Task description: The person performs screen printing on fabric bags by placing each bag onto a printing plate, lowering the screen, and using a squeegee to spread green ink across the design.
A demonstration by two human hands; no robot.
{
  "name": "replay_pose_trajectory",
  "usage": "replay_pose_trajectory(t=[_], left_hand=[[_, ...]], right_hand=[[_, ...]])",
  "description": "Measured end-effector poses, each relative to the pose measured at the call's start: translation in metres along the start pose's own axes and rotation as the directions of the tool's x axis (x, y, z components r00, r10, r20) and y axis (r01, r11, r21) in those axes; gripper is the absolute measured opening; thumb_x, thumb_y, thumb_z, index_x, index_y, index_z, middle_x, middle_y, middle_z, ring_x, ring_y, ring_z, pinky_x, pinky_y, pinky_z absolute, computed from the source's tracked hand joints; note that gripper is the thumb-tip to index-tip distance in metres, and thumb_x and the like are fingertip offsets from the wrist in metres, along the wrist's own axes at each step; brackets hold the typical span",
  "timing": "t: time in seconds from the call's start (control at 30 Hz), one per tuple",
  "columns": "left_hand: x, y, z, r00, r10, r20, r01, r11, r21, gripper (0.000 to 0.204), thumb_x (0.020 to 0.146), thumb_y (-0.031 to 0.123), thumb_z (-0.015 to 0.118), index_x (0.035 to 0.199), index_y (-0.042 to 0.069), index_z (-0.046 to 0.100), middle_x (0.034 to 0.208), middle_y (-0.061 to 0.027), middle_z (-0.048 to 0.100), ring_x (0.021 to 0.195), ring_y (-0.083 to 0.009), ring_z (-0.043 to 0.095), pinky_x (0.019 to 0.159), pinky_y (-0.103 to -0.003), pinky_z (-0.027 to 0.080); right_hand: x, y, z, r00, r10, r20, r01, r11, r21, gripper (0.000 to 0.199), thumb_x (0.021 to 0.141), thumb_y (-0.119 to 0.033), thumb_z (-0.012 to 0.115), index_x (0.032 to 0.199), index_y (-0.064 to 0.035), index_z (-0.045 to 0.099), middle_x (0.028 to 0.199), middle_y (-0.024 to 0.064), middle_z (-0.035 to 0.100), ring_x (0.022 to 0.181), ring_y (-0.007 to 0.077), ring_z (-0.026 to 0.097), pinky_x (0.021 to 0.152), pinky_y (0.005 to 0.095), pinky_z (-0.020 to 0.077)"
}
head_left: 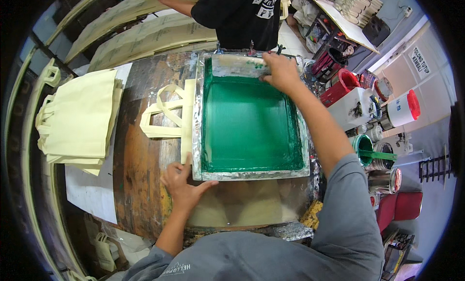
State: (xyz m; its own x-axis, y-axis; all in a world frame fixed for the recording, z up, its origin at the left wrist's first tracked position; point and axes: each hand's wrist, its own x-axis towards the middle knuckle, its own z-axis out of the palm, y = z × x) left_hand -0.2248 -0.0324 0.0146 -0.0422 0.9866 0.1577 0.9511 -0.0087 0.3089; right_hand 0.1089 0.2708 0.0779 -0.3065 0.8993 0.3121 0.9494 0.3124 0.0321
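A screen printing frame (197, 135) lies flat on the worktable, its mesh (249, 123) covered in green ink. Along the frame's far end rests a wide, pale squeegee (237, 65) smeared with green. My right hand (283, 73) is closed around the right part of that squeegee, thumb on the near side. Beside the frame's near left corner is my left hand (183, 186), open, with thumb and fingers spread; a fingertip meets the edge of a cream tote bag (186, 106). Most of this bag is hidden under the frame, while its handles stick out to the left.
A stack of cream tote bags (80, 116) sits at the left on white paper. Another person (237, 19) stands across the table, near racks of laid-out bags (150, 39). Ink cans (385, 181) and a green-inked tub (362, 145) crowd the right side.
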Motion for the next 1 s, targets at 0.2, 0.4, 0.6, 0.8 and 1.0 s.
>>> replay_pose_trajectory(t=[0.2, 0.4, 0.6, 0.8, 1.0], left_hand=[[0.189, 0.058, -0.029, 0.820, 0.417, -0.393, -0.523, 0.825, -0.214, 0.102, 0.078, 0.061, 0.088, 0.155, 0.001, 0.055, 0.129, -0.0241, 0.059, 0.125, -0.0422, 0.055, 0.113, -0.053, 0.040], [0.328, 0.091, 0.051, 0.853, 0.458, -0.249, -0.444, 0.889, 0.111, 0.070, 0.090, 0.070, 0.071, 0.111, 0.003, 0.072, 0.106, -0.0153, 0.069, 0.105, -0.0362, 0.066, 0.091, -0.050, 0.054], [0.272, 0.079, 0.059, 0.709, 0.534, -0.461, -0.517, 0.838, 0.174, 0.059, 0.090, 0.065, 0.071, 0.082, 0.008, 0.062, 0.081, -0.0076, 0.063, 0.080, -0.0308, 0.065, 0.069, -0.044, 0.055], [0.202, 0.075, 0.042, 0.761, 0.525, -0.381, -0.495, 0.850, 0.182, 0.055, 0.090, 0.064, 0.072, 0.085, 0.009, 0.063, 0.081, -0.0077, 0.062, 0.079, -0.0288, 0.064, 0.068, -0.041, 0.054], [0.077, 0.068, 0.003, 0.781, 0.542, -0.312, -0.536, 0.837, 0.111, 0.052, 0.084, 0.058, 0.080, 0.083, 0.010, 0.059, 0.078, -0.0057, 0.058, 0.074, -0.0263, 0.061, 0.065, -0.039, 0.052]], right_hand=[[0.035, 0.016, 0.029, 0.998, -0.055, -0.033, 0.052, 0.994, -0.096, 0.064, 0.077, -0.025, 0.091, 0.132, -0.0191, 0.058, 0.118, 0.0024, 0.069, 0.114, 0.0295, 0.068, 0.088, 0.0559, 0.0499], [0.016, 0.008, 0.030, 0.988, -0.140, -0.071, 0.137, 0.990, -0.036, 0.059, 0.077, -0.028, 0.091, 0.124, -0.0154, 0.059, 0.109, 0.0036, 0.070, 0.107, 0.0309, 0.071, 0.084, 0.0516, 0.0517], [-0.043, -0.020, 0.005, 0.988, -0.144, -0.062, 0.141, 0.989, -0.048, 0.055, 0.078, -0.026, 0.090, 0.122, -0.0145, 0.058, 0.109, 0.0043, 0.070, 0.106, 0.0311, 0.070, 0.084, 0.0514, 0.0511], [-0.101, -0.046, -0.016, 0.993, -0.115, 0.035, 0.116, 0.993, -0.024, 0.057, 0.077, -0.022, 0.088, 0.126, -0.0143, 0.060, 0.112, 0.0076, 0.070, 0.107, 0.0334, 0.068, 0.086, 0.0509, 0.0502], [-0.213, -0.101, -0.071, 0.989, -0.100, 0.106, 0.095, 0.994, 0.051, 0.053, 0.076, -0.022, 0.088, 0.121, -0.0141, 0.061, 0.106, 0.0066, 0.067, 0.102, 0.0309, 0.067, 0.084, 0.0498, 0.0456]])
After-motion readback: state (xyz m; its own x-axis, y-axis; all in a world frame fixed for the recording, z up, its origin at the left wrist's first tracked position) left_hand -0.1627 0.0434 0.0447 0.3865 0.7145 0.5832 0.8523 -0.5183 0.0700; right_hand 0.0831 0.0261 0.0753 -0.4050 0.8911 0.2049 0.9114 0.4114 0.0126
